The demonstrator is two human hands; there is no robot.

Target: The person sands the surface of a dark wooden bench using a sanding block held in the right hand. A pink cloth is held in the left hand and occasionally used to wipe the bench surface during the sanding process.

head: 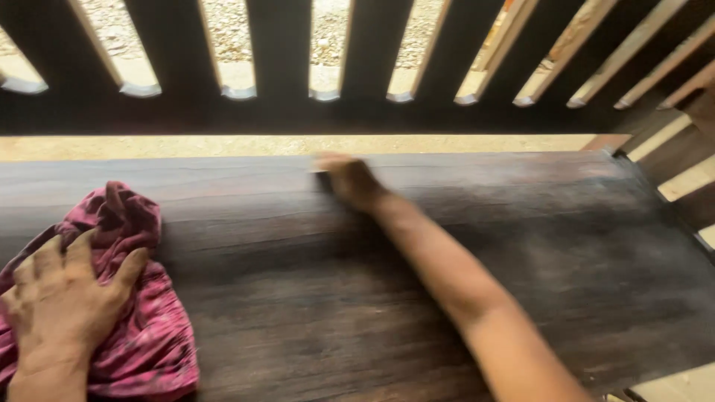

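Pressing left hand [63,301] on red cloth [149,327].

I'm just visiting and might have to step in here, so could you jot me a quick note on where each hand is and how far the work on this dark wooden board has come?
Left hand: lies flat, fingers spread, on a bunched red cloth at the near left of the wooden board.
Right hand: stretched out to the far edge of the board, blurred; it seems to press something small and dark there, but I cannot tell what.
Board: dark and smooth, lying in front of a dark slatted railing.
Done and left: the surface looks evenly dark on the left, with a paler, duller patch toward the right side. Beyond that, I cannot tell.
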